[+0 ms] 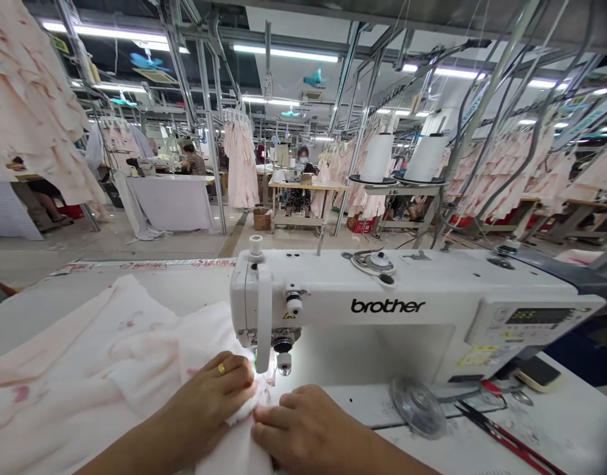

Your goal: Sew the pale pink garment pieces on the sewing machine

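A pale pink fabric piece (95,369) with small red marks lies bunched across the table to the left of a white Brother sewing machine (383,310). My left hand (212,396), with a gold ring, presses the fabric down just left of the needle and presser foot (282,359), its fingers curled on the cloth. My right hand (303,429) lies on the same fabric edge in front of the needle, fingers folded and pinching the cloth. Both hands nearly touch each other.
A clear round disc (417,406) and scissors with red handles (501,432) lie on the table to the right, and a phone (536,373) beside the machine base. Two white thread cones (427,158) stand behind. Other people sit at distant tables among hanging pink garments.
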The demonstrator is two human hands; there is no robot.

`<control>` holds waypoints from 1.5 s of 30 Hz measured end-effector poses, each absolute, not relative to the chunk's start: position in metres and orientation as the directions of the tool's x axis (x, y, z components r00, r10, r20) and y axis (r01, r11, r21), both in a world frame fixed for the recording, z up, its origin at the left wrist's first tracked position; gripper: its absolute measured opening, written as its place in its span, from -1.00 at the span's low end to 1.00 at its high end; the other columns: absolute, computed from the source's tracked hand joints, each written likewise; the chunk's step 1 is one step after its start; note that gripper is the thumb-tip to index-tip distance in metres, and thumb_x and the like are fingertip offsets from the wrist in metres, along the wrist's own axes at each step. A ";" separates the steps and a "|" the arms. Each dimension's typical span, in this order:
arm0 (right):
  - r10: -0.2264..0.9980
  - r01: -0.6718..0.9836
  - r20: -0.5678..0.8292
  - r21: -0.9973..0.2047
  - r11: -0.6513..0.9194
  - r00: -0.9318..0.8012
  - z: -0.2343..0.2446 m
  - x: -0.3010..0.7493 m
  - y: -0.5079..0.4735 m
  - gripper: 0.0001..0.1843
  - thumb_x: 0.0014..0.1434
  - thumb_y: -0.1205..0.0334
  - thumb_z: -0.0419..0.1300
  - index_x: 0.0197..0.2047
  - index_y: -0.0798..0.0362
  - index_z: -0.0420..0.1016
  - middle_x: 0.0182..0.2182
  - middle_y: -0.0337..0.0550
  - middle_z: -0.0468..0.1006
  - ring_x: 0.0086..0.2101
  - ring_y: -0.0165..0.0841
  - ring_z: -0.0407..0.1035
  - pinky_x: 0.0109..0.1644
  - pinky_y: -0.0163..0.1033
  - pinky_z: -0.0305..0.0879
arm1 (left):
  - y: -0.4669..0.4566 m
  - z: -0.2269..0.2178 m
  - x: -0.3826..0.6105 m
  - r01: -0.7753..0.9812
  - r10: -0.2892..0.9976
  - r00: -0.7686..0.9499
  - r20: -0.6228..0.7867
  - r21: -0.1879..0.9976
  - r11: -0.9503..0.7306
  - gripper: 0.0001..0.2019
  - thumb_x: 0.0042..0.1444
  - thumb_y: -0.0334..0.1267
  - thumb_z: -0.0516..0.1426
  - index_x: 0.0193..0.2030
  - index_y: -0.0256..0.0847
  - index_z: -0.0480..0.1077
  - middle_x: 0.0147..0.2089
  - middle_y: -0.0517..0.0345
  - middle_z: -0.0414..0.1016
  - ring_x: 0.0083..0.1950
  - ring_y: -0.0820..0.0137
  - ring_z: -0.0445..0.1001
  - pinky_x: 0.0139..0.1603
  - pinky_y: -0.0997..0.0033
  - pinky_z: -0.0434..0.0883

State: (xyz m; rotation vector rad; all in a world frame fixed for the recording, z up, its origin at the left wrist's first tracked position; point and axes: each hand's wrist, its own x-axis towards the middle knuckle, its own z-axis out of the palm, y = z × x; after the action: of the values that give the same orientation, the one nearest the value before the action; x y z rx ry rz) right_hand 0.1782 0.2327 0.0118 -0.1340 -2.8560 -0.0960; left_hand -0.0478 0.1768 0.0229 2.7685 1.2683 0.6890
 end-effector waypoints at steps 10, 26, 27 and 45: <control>0.094 0.101 0.261 0.012 0.995 -0.961 0.019 0.180 0.231 -0.93 0.39 0.31 0.06 -0.16 0.05 0.35 -0.29 -0.33 0.52 -0.47 -0.40 0.19 -0.51 -0.19 -0.12 | 0.187 0.015 -0.058 0.567 0.984 0.132 0.119 0.805 -0.174 -0.64 0.30 0.00 0.06 -0.35 -0.22 0.46 -0.31 0.14 0.50 -0.25 0.32 0.47 -0.21 0.41 0.46; 0.280 0.226 0.278 -0.212 0.951 -0.919 0.026 0.182 0.240 -0.90 0.27 0.28 0.08 -0.19 0.03 0.42 -0.24 -0.25 0.56 -0.30 -0.37 0.36 -0.24 -0.25 0.19 | 0.166 0.026 -0.040 0.744 0.799 0.551 0.241 0.292 -0.601 -0.79 0.24 -0.41 0.03 -0.06 -0.15 0.42 -0.07 0.06 0.47 -0.08 0.26 0.44 -0.05 0.26 0.40; 0.325 0.264 0.280 -0.235 0.936 -0.903 0.026 0.181 0.240 -0.86 0.28 0.28 0.08 -0.10 0.02 0.41 -0.16 -0.21 0.55 -0.24 -0.35 0.37 -0.17 -0.24 0.21 | 0.164 0.023 -0.040 0.750 0.788 0.552 0.272 0.251 -0.612 -0.75 0.22 -0.43 0.04 0.01 -0.15 0.39 -0.03 0.03 0.47 -0.05 0.25 0.44 -0.01 0.25 0.41; 0.494 0.445 0.218 -0.239 0.863 -0.842 0.031 0.175 0.251 -0.77 0.31 0.07 0.18 -0.02 -0.05 0.39 -0.13 -0.16 0.47 -0.06 -0.23 0.24 0.14 -0.10 0.15 | 0.181 0.015 -0.045 0.837 0.816 0.465 0.343 0.131 -0.532 -0.55 0.14 -0.52 0.02 0.13 -0.11 0.40 0.07 0.06 0.54 0.08 0.22 0.51 0.15 0.15 0.42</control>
State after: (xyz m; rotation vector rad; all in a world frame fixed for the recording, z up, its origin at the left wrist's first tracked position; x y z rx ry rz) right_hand 0.1747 0.2511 0.0312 -0.7112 -2.7647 0.2601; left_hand -0.0450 0.1813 0.0145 2.7356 1.5447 0.5915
